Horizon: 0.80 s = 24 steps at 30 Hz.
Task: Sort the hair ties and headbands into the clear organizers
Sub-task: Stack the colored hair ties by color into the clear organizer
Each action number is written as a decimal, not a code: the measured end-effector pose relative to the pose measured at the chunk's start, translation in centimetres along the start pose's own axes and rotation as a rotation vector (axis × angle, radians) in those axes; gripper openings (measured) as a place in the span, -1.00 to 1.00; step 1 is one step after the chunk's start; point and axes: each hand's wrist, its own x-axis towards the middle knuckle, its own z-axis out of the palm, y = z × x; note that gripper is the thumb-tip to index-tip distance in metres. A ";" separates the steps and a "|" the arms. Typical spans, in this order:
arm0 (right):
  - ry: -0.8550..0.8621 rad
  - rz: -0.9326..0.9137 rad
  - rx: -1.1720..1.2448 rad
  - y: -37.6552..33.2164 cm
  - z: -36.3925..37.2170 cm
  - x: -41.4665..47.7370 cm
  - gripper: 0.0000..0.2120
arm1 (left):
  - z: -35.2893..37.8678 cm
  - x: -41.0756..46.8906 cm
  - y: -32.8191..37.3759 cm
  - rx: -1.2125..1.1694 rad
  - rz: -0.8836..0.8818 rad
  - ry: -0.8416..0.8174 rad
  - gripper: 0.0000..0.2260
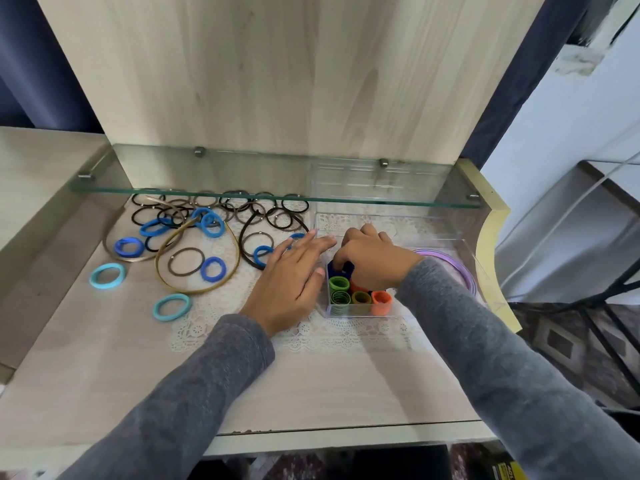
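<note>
Two hands work at the small clear organizer (pixel 360 312), centre-right of frame. The right hand (pixel 372 261) is curled down into its far end, pinching a dark blue hair tie (pixel 337 268); green, olive and orange ties fill the near end. The left hand (pixel 291 275) lies flat with straight fingers, holding nothing, thumb by the organizer's left wall. Unsorted ties lie left on the worktop, and the nearest blue tie (pixel 262 254) sits just beside the left fingers, so that hand is nearer. The glass shelf (pixel 277 199) overhangs the farthest ties; reaching them likely needs a low approach.
</note>
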 end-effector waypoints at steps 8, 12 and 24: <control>0.163 0.009 0.097 1.4 -0.4 -0.9 -0.55 | -0.1 0.0 0.2 0.016 -0.004 -0.024 -0.53; 0.301 0.140 0.156 2.6 0.3 -1.0 -0.61 | 0.0 0.1 0.0 0.080 0.030 -0.065 -0.56; 0.301 0.185 0.138 2.0 1.3 -1.1 -0.70 | 0.2 0.1 0.0 0.114 0.054 -0.045 -0.60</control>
